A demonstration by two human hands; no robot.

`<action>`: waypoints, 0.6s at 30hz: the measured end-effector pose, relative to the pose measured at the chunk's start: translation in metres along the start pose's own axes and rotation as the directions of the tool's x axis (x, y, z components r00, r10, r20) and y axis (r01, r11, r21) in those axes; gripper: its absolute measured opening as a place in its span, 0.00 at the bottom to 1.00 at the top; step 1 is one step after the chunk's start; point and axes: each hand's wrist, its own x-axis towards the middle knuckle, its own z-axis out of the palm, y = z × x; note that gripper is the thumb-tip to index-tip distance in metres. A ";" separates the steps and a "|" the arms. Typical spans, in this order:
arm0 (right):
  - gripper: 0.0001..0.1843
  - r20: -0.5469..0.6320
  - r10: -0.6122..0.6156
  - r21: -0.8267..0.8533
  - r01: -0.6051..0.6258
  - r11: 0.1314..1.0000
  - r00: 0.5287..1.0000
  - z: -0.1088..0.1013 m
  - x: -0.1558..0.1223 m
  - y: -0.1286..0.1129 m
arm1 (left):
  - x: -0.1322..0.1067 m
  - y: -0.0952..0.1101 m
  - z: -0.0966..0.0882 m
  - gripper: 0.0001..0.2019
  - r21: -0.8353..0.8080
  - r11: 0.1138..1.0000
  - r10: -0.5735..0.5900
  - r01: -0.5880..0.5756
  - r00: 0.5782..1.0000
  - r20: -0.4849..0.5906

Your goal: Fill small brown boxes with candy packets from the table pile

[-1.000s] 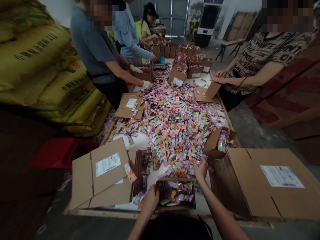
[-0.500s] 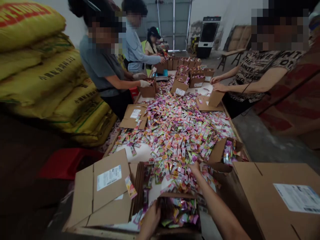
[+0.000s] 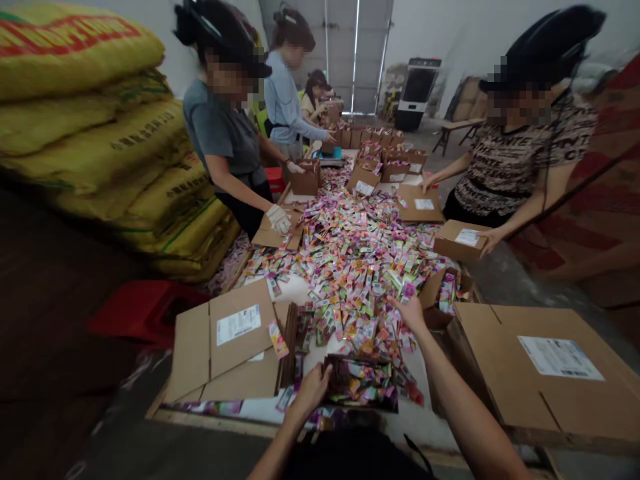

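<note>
A long table (image 3: 280,293) is heaped with several small colourful sachets (image 3: 360,253). My left hand (image 3: 311,389) grips the left rim of a small open cardboard box (image 3: 361,383) partly filled with sachets at the near edge. My right hand (image 3: 411,311) reaches forward into the pile, fingers curled over sachets; whether it holds any is unclear.
Flattened cardboard boxes (image 3: 227,347) lie at the near left, a large closed carton (image 3: 545,367) at the near right. Another open box (image 3: 443,293) stands by my right hand. Several people work along both sides. Yellow sacks (image 3: 100,140) are stacked left; a red stool (image 3: 145,310) stands below.
My right hand has moved farther out and to the right over the pile. The camera view has lifted. The person at the right has shifted a small box toward the table edge.
</note>
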 end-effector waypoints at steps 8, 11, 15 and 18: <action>0.23 0.528 -0.265 -0.232 0.438 0.868 0.807 0.010 -0.114 -0.029 | -0.009 -0.014 0.005 0.24 -0.142 0.990 0.009 -0.012 1.000 -0.025; 0.38 0.799 -0.177 -0.262 0.599 0.757 0.575 0.024 -0.159 -0.021 | -0.011 -0.017 -0.001 0.25 -0.197 0.980 0.005 -0.022 0.996 -0.089; 0.37 0.799 -0.152 -0.300 0.604 0.738 0.582 0.016 -0.176 -0.008 | -0.026 -0.011 -0.010 0.24 -0.220 0.972 0.040 -0.084 0.980 -0.197; 0.27 0.744 -0.156 -0.335 0.565 0.754 0.650 0.002 -0.178 0.001 | -0.042 0.004 -0.009 0.21 -0.092 0.969 0.208 -0.231 0.955 -0.210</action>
